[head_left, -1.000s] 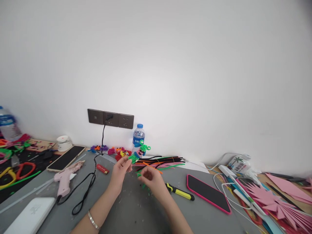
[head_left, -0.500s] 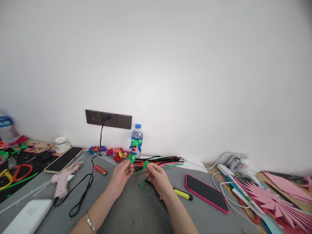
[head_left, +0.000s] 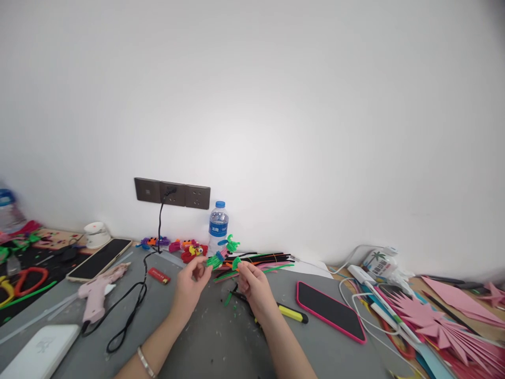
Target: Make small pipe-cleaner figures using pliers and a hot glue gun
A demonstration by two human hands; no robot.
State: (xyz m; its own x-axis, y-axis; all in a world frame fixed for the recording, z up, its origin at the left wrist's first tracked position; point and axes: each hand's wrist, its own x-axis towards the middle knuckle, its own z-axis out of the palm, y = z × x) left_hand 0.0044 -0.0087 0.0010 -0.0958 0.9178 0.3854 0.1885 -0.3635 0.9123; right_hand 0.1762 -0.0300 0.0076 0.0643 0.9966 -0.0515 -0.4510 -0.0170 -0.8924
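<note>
Between thumb and fingers, my left hand (head_left: 193,281) pinches the lower end of a green, blue and pink pipe-cleaner figure (head_left: 218,258). The figure tilts up to the right, its green top in front of the wall beside the water bottle (head_left: 218,226). Just right of it, my right hand (head_left: 254,281) pinches a small green pipe-cleaner piece (head_left: 236,263). The piece is close to the figure; whether they touch I cannot tell. Beneath my right hand lies a yellow and black utility knife (head_left: 292,314), partly covered by the wrist.
Loose pipe cleaners (head_left: 272,259) lie behind my hands. At left are a pink glue gun (head_left: 94,292) with a black cord, a phone (head_left: 100,259) and a white power bank (head_left: 43,350). To the right lie a pink-edged phone (head_left: 330,311) and pink paper (head_left: 437,321). Finished-looking figures (head_left: 194,251) sit by the wall.
The pipe-cleaner figure has turned from upright, face toward me, to leaning right with its front turned away. My left hand has rotated with it. The right hand still pinches the green piece.
</note>
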